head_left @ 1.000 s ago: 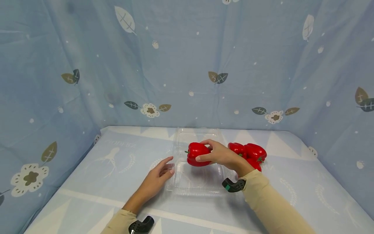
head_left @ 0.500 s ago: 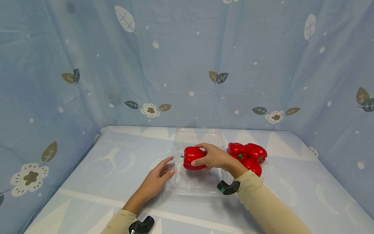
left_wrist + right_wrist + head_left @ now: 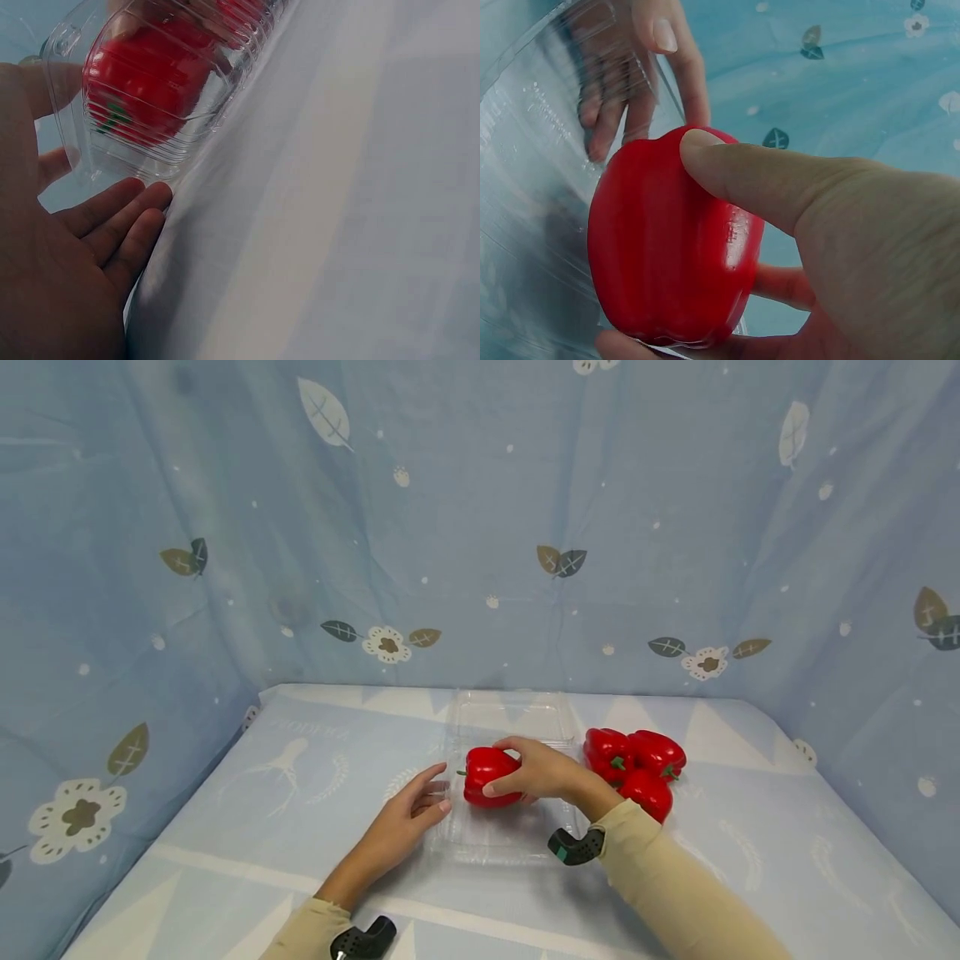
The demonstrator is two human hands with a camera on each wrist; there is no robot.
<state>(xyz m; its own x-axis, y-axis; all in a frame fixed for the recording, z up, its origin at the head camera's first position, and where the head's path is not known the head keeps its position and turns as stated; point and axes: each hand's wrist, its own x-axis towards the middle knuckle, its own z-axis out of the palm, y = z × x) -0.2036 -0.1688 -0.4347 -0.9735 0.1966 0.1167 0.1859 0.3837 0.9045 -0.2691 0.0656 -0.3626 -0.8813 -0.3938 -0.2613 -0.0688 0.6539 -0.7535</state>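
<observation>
Nearest the viewer, two beige sleeves come in from the bottom edge, each with a dark wrist camera strapped on. The left hand (image 3: 408, 817) lies low on the pale blue cloth (image 3: 225, 827) just left of the clear plastic box (image 3: 517, 847), which serves as the landmark here; its fingers are straight and relaxed, holding nothing, and their tips rest against the box's left wall, as the left wrist view (image 3: 82, 247) shows them flat beside the ribbed plastic. The forearm angles up and to the right from the near edge toward the box. The right arm reaches in from the lower right, over the box's near right corner, with the wrist bent slightly down. The right hand (image 3: 542, 770) grips a red pepper (image 3: 487, 775), thumb on the near side and fingers curled over the far side; the right wrist view shows the thumb (image 3: 757, 176) pressed on the glossy skin (image 3: 671, 240) and fingers under it. The pepper sits low in the left part of the box, stem pointing left; whether it touches the floor of the box cannot be told. Just right of the box lies a pile of red peppers (image 3: 637, 768), touching one another. Beyond the box, its open lid (image 3: 510, 714) lies flat toward a blue curtain (image 3: 480, 527) printed with leaves.
</observation>
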